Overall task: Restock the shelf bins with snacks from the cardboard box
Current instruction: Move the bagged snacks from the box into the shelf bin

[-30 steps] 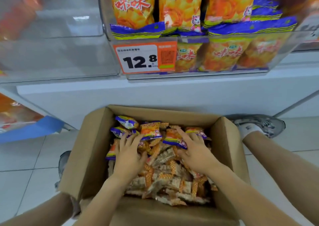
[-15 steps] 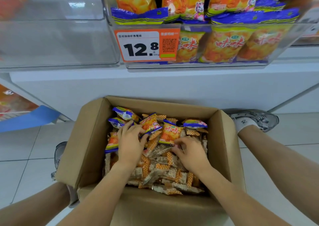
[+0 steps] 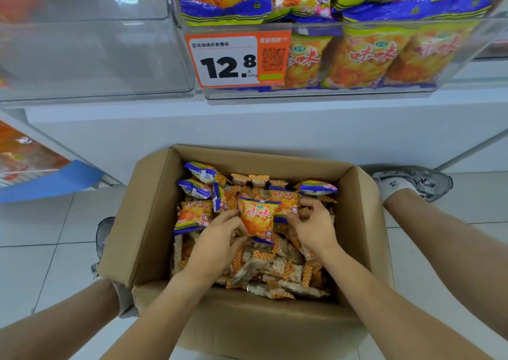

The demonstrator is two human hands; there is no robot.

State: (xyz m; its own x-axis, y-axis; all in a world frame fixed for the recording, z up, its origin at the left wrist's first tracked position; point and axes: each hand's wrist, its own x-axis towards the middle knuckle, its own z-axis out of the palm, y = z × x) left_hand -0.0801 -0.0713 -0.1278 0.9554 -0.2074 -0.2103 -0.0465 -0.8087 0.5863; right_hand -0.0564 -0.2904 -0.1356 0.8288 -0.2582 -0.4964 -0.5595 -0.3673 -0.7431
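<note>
- The orange snack packet (image 3: 257, 218) stands nearly upright above the heap in the cardboard box (image 3: 149, 208), long axis running top to bottom, printed face toward me, its lower blue seam tipped a little to my right.
- My left hand (image 3: 217, 242) holds that packet by its left edge: the fingers (image 3: 233, 216) are curled against the wrapper with the thumb pressing near the bottom, so they are closed on it, not spread.
- My right hand (image 3: 313, 227) is just beside the packet, its fingers bent and partly apart, the tips resting on a second orange packet (image 3: 286, 198) that lies behind the first; I cannot tell whether they actually pinch it.
- More blue-ended packets (image 3: 206, 174) lie at the far side of the box, pointing various ways, and clear-wrapped bars with checked orange ends (image 3: 275, 266) fill the near half.
- The box sits on the tiled floor (image 3: 41, 222) between my shoes (image 3: 417, 179), against the white shelf base.
- Above it, the clear shelf bin (image 3: 453, 54) holds the same orange packets upright, with a price tag reading 12.8 (image 3: 237, 58) on its front; the clear bin to the left (image 3: 90, 57) looks bare inside.
</note>
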